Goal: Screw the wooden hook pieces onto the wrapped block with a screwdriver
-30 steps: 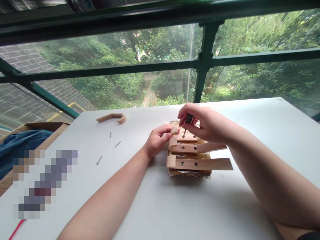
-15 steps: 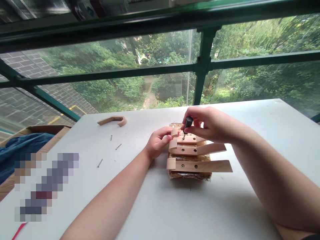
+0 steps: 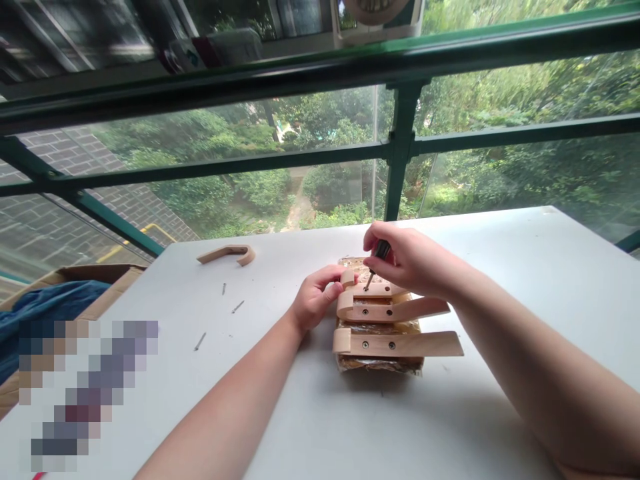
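My right hand (image 3: 400, 257) is closed round a screwdriver (image 3: 383, 249) with a dark handle. Its tip meets the left screw hole of the farthest wooden hook (image 3: 377, 290) on the block. My left hand (image 3: 320, 293) pinches the curled end of that same hook. Below it, a middle wooden hook (image 3: 410, 309) and a near wooden hook (image 3: 425, 344) lie across the block, each with two screws in it. The block (image 3: 380, 365) is brown and wrapped in clear plastic. The far hook's right end is partly hidden behind my right hand.
A loose wooden hook (image 3: 227, 253) lies at the table's far left. Several screws (image 3: 237, 307) are scattered left of my left hand. Beside the white table (image 3: 290, 420) stands a cardboard box (image 3: 113, 293) with blue cloth (image 3: 55, 300). Green-framed windows rise behind the table.
The view has tilted up slightly, so the table sits lower in the picture. The screwdriver leans more to the right, and my right hand has turned a little. My left hand keeps its grip.
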### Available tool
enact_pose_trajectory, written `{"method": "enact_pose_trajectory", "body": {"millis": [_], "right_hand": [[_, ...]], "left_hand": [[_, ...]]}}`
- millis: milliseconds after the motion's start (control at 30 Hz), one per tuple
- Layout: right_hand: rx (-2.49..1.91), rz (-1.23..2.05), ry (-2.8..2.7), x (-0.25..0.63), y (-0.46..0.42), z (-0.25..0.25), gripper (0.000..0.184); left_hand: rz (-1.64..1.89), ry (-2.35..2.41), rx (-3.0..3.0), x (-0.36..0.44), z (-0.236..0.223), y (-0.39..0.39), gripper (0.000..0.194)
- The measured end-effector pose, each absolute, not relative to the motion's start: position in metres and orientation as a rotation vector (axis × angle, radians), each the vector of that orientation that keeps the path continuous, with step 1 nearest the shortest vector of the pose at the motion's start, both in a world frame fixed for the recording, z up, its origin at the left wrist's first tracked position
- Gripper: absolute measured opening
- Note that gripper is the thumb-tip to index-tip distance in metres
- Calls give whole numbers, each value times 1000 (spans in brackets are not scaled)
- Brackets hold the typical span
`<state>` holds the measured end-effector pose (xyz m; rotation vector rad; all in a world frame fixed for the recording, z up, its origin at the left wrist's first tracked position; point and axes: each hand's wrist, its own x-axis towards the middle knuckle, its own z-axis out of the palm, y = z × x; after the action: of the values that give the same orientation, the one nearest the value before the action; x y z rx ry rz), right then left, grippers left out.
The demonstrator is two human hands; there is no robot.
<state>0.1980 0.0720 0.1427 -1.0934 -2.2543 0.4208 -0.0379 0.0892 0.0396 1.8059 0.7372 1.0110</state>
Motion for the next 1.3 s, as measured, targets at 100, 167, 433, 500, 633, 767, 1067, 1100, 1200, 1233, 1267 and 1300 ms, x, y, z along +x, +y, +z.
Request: {"method": "enact_pose_trajectory", "body": {"millis": [100,167,433,500,633,767,1067,1100,1200,1233,1267,1300], "right_hand": [[-986,543,-2277,194,67,142,12],[-937,610,-2307,192,64,143,9],[-1046,650,-2291,193,58,149,7],[-1047,703,-2302,194,56,151,14],[-1076,782,-2284,198,55,153,18],[-1181,712,-2301,202,58,155,13],[-1185,568,-2375,202,59,158,12],[-1178,555,-2388,201,58,158,13],[-1165,516,-2404,198,57,158,14],[-1162,506,-2402,197,57,158,14],[-1164,496,-2398,196,57,158,15],[-1172,486,-2391,195,57,157,16]], "left_hand": [[1004,722,1818,-38,39,90,45],[1016,720,1820,-39,39,89,44],[1027,762,1825,-40,31,89,42],[1029,754,1816,-40,31,90,40],[1028,725,1817,-41,33,90,39],[1020,731,1844,-40,37,90,41],[1026,705,1834,-39,38,90,45],[1026,704,1831,-39,38,90,44],[1031,716,1825,-40,36,90,43],[1033,722,1824,-40,36,90,42],[1034,726,1823,-40,36,90,42],[1035,728,1822,-40,36,90,43]]}}
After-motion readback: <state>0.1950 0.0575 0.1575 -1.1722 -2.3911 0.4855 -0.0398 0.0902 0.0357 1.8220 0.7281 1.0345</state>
